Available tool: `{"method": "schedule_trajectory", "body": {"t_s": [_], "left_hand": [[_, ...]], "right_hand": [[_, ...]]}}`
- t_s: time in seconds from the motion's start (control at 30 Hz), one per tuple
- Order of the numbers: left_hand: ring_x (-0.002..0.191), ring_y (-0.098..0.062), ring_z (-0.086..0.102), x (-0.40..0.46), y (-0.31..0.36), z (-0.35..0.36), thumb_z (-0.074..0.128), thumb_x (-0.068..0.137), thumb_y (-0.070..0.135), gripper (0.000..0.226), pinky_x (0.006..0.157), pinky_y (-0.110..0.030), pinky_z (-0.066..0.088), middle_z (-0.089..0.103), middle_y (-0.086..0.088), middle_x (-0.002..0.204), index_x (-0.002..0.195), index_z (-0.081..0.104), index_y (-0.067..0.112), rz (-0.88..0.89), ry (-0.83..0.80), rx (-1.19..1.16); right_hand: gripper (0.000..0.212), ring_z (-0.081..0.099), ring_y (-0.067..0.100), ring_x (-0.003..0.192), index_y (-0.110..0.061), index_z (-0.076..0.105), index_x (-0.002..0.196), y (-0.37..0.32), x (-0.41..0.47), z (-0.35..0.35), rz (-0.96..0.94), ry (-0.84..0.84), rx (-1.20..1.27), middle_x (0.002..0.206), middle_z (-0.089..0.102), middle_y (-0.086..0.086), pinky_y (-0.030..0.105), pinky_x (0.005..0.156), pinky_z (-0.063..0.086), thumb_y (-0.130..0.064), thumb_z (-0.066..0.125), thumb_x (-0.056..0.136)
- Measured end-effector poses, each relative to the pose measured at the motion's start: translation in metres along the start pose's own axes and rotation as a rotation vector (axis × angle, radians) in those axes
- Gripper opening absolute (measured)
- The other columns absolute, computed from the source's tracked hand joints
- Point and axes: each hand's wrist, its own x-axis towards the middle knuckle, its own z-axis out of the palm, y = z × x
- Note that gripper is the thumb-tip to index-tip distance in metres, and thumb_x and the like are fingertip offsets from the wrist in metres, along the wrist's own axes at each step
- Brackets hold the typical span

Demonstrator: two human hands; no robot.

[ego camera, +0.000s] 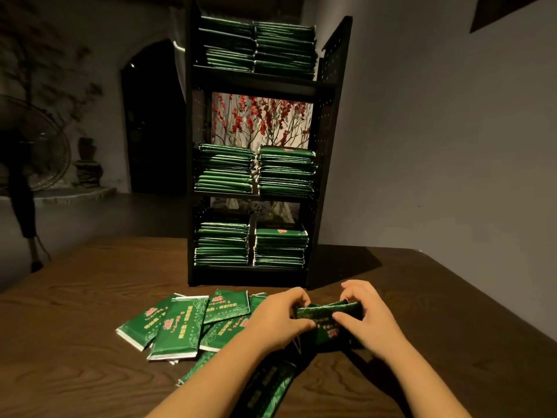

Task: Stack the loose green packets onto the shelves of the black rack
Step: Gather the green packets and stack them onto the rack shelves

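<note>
A: Item one, black rack [327,146], upper centre of the frame, standing on the wooden table [75,312]. Contents?

B: Three shelves, each with two side-by-side piles of green packets. Top shelf piles [259,46] reach near its ceiling; middle piles [256,170] and bottom piles [250,244] leave headroom above them.

A: Item two, loose stock?

B: Loose green packets [180,325] fanned flat on the table, lower centre-left, overlapping each other. A few more lie under the forearms at the bottom edge, in shadow.

A: Item three, hands?

B: Left hand [271,319] and right hand [369,315], lower centre-right, fingers curled and pinching a small bundle of packets [327,310] from either end. The bundle stands on edge, just above the table; how many are in it I cannot tell.

A: Step in hand?

B: By my judgement, gathering and squaring a bundle before shelving. Rack not yet approached.

A: Next move requires?

B: Likely a lift forward to a shelf with headroom, middle or bottom, keeping the bundle squared so it lands flush on an existing pile.
</note>
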Motion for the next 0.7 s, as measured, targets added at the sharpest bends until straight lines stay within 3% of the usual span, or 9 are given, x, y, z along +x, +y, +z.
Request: {"method": "schedule_trajectory", "body": {"t_s": [0.1, 0.27, 0.37, 0.43, 0.5, 0.6, 0.7], "left_hand": [[0.083, -0.016, 0.060, 0.000, -0.004, 0.007, 0.075, 0.079, 0.036, 0.032, 0.073, -0.032, 0.048, 0.064, 0.008, 0.091, 0.090, 0.045, 0.029, -0.032, -0.001, -0.001], [0.087, -0.013, 0.065, 0.000, -0.012, 0.009, 0.076, 0.075, 0.023, 0.039, 0.080, -0.037, 0.056, 0.065, 0.006, 0.100, 0.102, 0.048, 0.030, -0.082, -0.117, 0.001], [0.092, -0.013, 0.062, 0.001, -0.013, 0.010, 0.069, 0.080, 0.017, 0.033, 0.083, -0.035, 0.054, 0.064, 0.006, 0.102, 0.104, 0.049, 0.029, -0.087, -0.080, 0.007], [0.092, -0.011, 0.061, 0.001, -0.011, 0.010, 0.069, 0.081, 0.017, 0.036, 0.077, -0.028, 0.051, 0.063, 0.007, 0.104, 0.109, 0.050, 0.028, -0.107, -0.091, 0.007], [0.092, -0.013, 0.058, 0.002, -0.008, 0.010, 0.070, 0.082, 0.021, 0.038, 0.073, -0.024, 0.044, 0.061, 0.004, 0.106, 0.113, 0.049, 0.024, -0.133, -0.149, 0.053], [0.097, -0.018, 0.056, 0.003, -0.006, 0.009, 0.071, 0.084, 0.025, 0.039, 0.076, -0.029, 0.046, 0.060, -0.002, 0.114, 0.115, 0.048, 0.017, -0.192, -0.220, 0.137], [0.099, -0.022, 0.060, 0.011, -0.009, 0.007, 0.072, 0.083, 0.023, 0.036, 0.082, -0.034, 0.050, 0.061, -0.005, 0.111, 0.107, 0.047, 0.015, -0.231, -0.189, 0.123]], "right_hand": [[0.026, 0.050, 0.003, 0.112, -0.029, 0.054, 0.088, 0.014, -0.002, 0.009, 0.126, -0.001, 0.090, 0.120, 0.053, -0.011, 0.018, 0.086, 0.040, -0.013, 0.073, 0.084], [0.039, 0.065, 0.017, 0.093, -0.021, 0.047, 0.100, 0.027, -0.011, 0.022, 0.313, 0.067, 0.375, 0.108, 0.060, 0.005, 0.021, 0.062, 0.053, 0.007, 0.068, 0.083], [0.053, 0.067, 0.017, 0.094, -0.028, 0.049, 0.114, 0.030, -0.011, 0.025, 0.359, 0.085, 0.471, 0.107, 0.061, 0.003, 0.025, 0.066, 0.056, 0.008, 0.070, 0.081], [0.058, 0.066, 0.016, 0.098, -0.029, 0.046, 0.121, 0.034, -0.011, 0.029, 0.395, 0.045, 0.468, 0.111, 0.062, 0.002, 0.026, 0.073, 0.056, 0.007, 0.070, 0.082], [0.058, 0.062, 0.008, 0.101, -0.028, 0.041, 0.125, 0.038, -0.011, 0.030, 0.418, -0.035, 0.361, 0.117, 0.061, -0.001, 0.018, 0.074, 0.050, 0.004, 0.067, 0.084], [0.054, 0.053, -0.005, 0.101, -0.028, 0.038, 0.126, 0.036, -0.011, 0.029, 0.383, -0.123, 0.173, 0.115, 0.057, -0.012, 0.007, 0.070, 0.041, -0.005, 0.065, 0.085], [0.049, 0.055, -0.007, 0.100, -0.027, 0.046, 0.122, 0.033, -0.007, 0.025, 0.372, -0.083, 0.217, 0.113, 0.059, -0.014, 0.007, 0.071, 0.044, -0.003, 0.069, 0.086]]}}
